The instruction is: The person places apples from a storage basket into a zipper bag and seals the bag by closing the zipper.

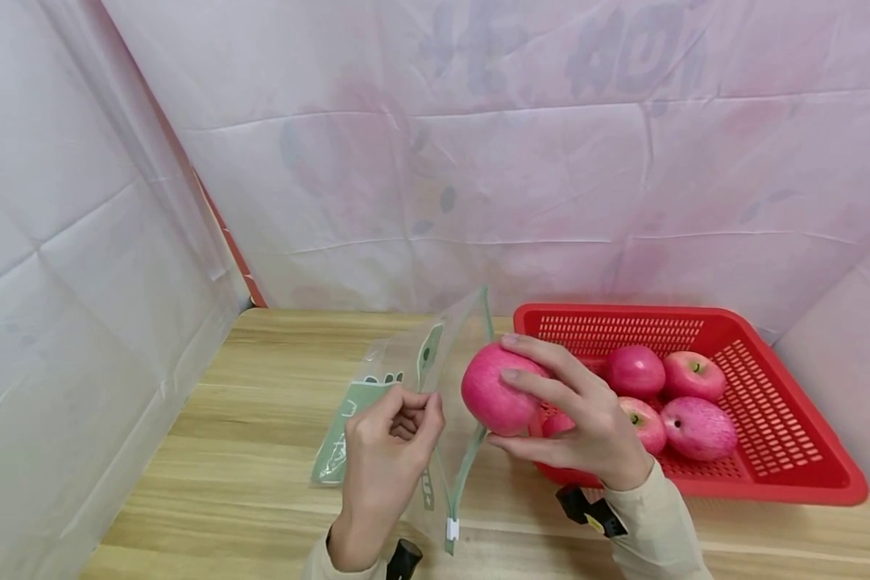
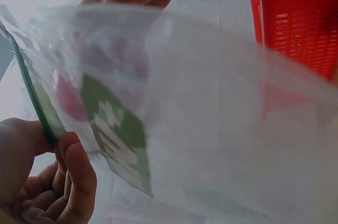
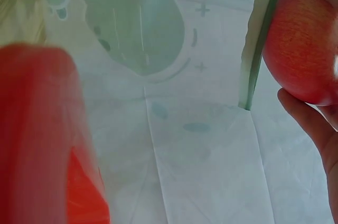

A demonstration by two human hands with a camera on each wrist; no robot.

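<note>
A clear zip bag with green print and a green zip edge stands tilted on the table, its mouth facing right. The left hand pinches the bag's edge between thumb and forefinger; in the left wrist view that hand pinches near the green strip. In the right hand a red apple is gripped at the bag's mouth. The right wrist view has the apple beside the green strip, with fingers of the right hand around it.
A red basket with several apples stands on the right of the wooden table. A flat green-printed packet part lies left of the bag's mouth. Pale printed sheets hang behind and at both sides.
</note>
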